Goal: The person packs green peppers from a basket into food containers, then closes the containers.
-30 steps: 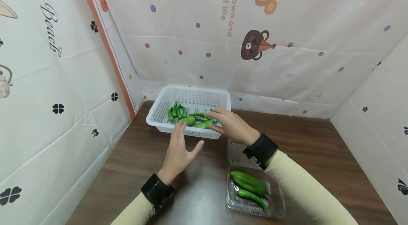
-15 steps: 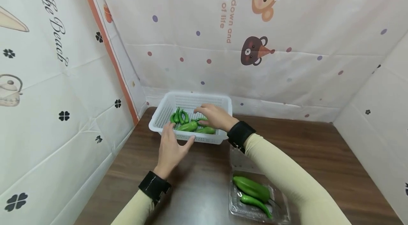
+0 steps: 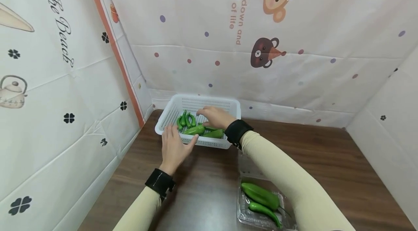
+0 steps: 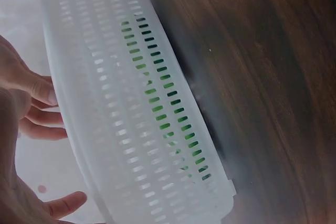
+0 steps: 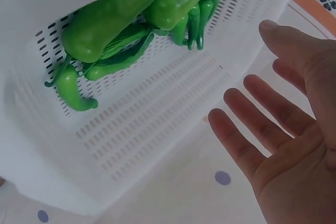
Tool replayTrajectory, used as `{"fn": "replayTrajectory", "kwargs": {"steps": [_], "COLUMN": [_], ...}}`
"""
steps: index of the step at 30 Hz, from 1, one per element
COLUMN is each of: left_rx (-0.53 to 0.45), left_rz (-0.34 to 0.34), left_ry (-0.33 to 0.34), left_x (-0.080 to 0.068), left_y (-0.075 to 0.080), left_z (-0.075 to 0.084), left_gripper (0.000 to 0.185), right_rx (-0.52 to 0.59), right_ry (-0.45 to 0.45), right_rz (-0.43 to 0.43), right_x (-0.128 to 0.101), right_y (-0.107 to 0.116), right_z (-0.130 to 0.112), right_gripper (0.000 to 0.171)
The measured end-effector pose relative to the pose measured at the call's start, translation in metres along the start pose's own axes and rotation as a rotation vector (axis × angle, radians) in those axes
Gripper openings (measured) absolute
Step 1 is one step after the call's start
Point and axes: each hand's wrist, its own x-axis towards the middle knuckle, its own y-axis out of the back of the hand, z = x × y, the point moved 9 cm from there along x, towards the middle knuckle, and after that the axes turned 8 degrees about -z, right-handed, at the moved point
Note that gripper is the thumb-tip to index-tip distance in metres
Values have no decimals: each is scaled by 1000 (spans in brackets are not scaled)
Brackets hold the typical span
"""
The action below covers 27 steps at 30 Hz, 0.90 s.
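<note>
A white perforated plastic basket (image 3: 209,143) stands at the back of the table. Inside lie two large green peppers, one (image 3: 196,129) at the centre and another (image 3: 213,134) at the front right. Several slim green chilies (image 3: 186,120) bunch at the left; a small curved pepper (image 5: 73,88) shows in the right wrist view. My left hand (image 3: 174,149) is at the front left rim, fingers extended, thumb spread. Over the basket's right half hangs my right hand (image 3: 218,117), fingers spread and slightly bent, holding nothing in the right wrist view.
An open clear plastic box (image 3: 241,211) stands at the front right, partly under my right sleeve (image 3: 284,173). It contains a large green pepper (image 3: 261,194) and a slim one (image 3: 264,212). Sheets with printed figures cover the walls (image 3: 196,24) around the wooden table (image 3: 202,187).
My right hand has moved left and further over the basket. My left hand has shifted slightly left, to the basket's front left rim. The peppers in the box have stayed put.
</note>
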Motion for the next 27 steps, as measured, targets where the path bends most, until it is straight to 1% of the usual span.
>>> {"fn": "replayTrajectory", "kwargs": {"steps": [3, 6, 15, 18, 22, 27], "left_rx": [25, 28, 64, 64, 65, 47], "left_rz": [-12, -17, 9, 22, 40, 33], "left_ry": [20, 28, 23, 16, 9, 12], "left_x": [1, 1, 0, -1, -1, -1], "left_y": [-2, -4, -8, -7, -7, -7], "left_z": [-5, -8, -13, -13, -14, -16], "left_gripper": [91, 90, 89, 86, 82, 77], "right_rx": [1, 2, 1, -20, -46, -23], "right_ry": [3, -1, -21, -17, 10, 11], "right_rz": [-18, -36, -118, -132, -146, -183], "right_x": [7, 13, 29, 35, 44, 53], "right_y": [-4, -9, -23, -26, -32, -40], "right_z": [0, 0, -3, -5, -7, -7], "right_gripper": [51, 49, 44, 40, 38, 38]}}
